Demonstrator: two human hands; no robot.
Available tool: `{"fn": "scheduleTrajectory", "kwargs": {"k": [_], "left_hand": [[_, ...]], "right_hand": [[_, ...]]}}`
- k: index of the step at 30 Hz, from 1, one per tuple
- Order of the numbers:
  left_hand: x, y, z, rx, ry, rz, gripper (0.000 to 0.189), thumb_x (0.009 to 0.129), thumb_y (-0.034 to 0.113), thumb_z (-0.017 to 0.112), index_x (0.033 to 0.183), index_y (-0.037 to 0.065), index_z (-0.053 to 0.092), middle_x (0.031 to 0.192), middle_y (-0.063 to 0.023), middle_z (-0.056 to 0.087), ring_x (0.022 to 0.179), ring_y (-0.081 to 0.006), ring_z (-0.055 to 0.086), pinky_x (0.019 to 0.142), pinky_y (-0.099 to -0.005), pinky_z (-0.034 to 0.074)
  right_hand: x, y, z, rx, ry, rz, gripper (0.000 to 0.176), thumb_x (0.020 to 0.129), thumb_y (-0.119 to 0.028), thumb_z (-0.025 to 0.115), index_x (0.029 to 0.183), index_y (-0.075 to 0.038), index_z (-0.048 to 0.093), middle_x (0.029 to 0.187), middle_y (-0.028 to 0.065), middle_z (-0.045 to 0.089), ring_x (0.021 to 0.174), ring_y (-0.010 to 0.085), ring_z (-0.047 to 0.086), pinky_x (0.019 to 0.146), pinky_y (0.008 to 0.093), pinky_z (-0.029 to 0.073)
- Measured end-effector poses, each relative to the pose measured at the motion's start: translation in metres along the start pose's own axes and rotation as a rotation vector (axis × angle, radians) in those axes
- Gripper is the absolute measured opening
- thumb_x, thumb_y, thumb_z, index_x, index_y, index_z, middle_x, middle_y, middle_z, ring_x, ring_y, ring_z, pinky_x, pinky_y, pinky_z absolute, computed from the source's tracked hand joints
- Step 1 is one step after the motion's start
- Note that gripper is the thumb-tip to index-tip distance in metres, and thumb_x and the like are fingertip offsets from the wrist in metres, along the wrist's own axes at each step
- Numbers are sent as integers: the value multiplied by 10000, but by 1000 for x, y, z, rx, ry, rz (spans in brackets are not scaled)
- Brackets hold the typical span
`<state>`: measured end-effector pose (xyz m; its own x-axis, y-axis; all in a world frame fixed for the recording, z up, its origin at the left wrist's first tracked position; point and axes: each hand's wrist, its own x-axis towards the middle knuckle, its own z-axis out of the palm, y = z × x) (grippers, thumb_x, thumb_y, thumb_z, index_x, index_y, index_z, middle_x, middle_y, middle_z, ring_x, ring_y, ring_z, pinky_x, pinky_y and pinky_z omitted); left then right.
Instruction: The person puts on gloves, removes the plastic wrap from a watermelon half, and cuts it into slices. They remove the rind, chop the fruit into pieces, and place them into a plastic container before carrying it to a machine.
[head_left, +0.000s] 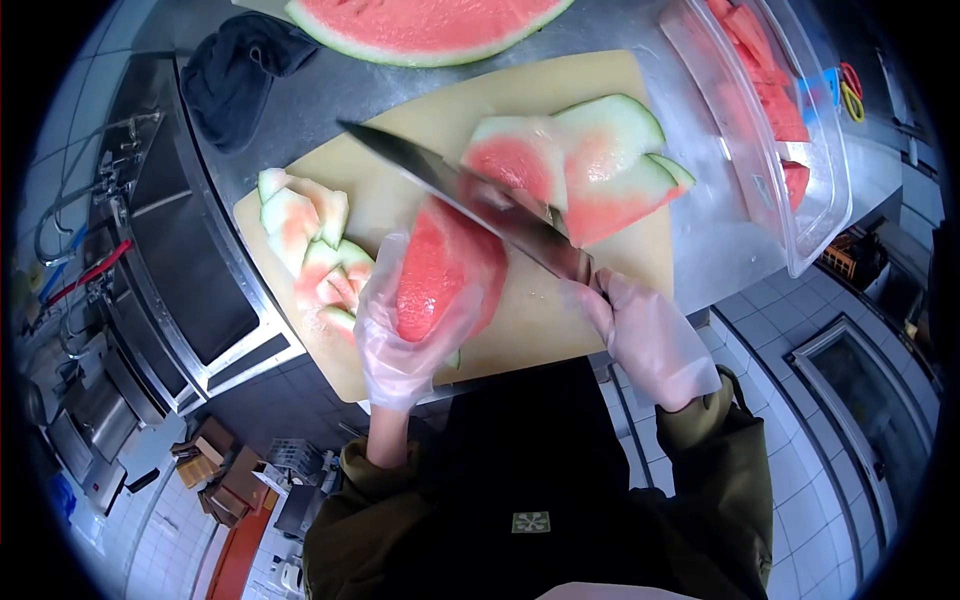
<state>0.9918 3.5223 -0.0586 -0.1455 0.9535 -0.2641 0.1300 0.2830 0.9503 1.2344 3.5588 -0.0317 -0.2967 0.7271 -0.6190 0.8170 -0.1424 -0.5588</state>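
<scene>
My left hand [405, 330], in a clear plastic glove, is wrapped round a peeled chunk of watermelon [440, 275] on the cutting board [540, 320]. In my gloved right hand [645, 335] is the handle of a large kitchen knife [430, 175]. Its blade points up and left, overlapping the far edge of the chunk in this view. Beyond the blade lie wide slices of watermelon rind [610, 150] with pink flesh still on them. Smaller rind scraps [310, 225] are heaped at the board's left side, close to my left hand.
A large cut watermelon piece [430, 30] rests behind the board. Red watermelon pieces fill part of a clear plastic container [735, 150] at the right. A dark cloth [240, 75] lies at the back left, beside a metal sink [190, 260]. Scissors [850, 92] are at the far right.
</scene>
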Motion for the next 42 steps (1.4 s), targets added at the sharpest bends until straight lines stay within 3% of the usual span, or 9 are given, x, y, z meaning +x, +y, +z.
{"fn": "scheduleTrajectory", "kwargs": {"k": [4,13,16,19,21,26,29,36,42], "left_hand": [[-2,-1,-11,135,-107,-132,599,727,44,800,1268,-25,554,1154,-97,624,1015,-146,587,896,-292,470],[11,30,-3,-5,-231,-174,560,748,48,771,1255,-43,553,1087,-74,657,981,-120,600,876,-274,479],[7,21,-2,-46,-177,-96,498,764,64,746,1219,-43,575,1081,-106,660,970,-165,617,876,-301,484],[10,50,-9,412,-243,-63,443,792,85,703,1202,-41,592,1105,-167,656,1033,-248,636,924,-349,480],[15,47,4,209,-234,426,451,799,95,676,1220,-39,589,1142,-187,642,1105,-296,619,964,-373,465],[20,109,73,789,-879,795,250,896,99,520,1120,25,602,1217,-117,584,1228,-310,517,1005,-408,423],[50,81,93,690,-798,1183,222,915,127,513,1098,39,604,1126,-97,595,1073,-285,567,941,-416,445],[101,72,38,901,-598,692,395,908,100,572,1301,58,559,1236,-155,615,1098,-337,597,963,-392,470],[-16,84,39,874,225,72,575,808,365,716,1175,-57,586,960,-227,650,886,-360,631,827,-435,489]], "right_hand": [[-14,6,-4,390,-128,185,376,992,-358,524,1029,6,612,821,261,610,822,449,581,701,442,473],[-30,26,15,151,-1,-136,346,990,-322,528,923,13,584,688,205,581,637,406,566,601,431,439],[-20,13,3,42,-55,94,344,986,-368,528,946,-37,611,853,221,645,812,446,599,673,480,494],[-27,15,2,55,-23,91,330,976,-352,545,927,-30,597,816,220,640,770,446,601,639,492,487],[-40,11,-2,79,69,53,332,963,-347,564,926,-18,595,800,226,637,760,437,607,633,486,489],[-84,18,-30,-28,201,59,318,934,-330,606,935,-13,597,800,220,644,761,413,627,642,469,498],[-128,39,-60,-114,256,198,304,923,-330,622,934,-26,611,802,215,648,760,407,632,643,464,500],[-219,69,-62,37,153,472,406,964,-420,545,924,-33,661,691,196,623,638,355,632,585,418,470],[-162,78,25,731,-34,366,403,974,-407,511,931,-34,657,728,197,631,630,335,618,591,390,482]]}}
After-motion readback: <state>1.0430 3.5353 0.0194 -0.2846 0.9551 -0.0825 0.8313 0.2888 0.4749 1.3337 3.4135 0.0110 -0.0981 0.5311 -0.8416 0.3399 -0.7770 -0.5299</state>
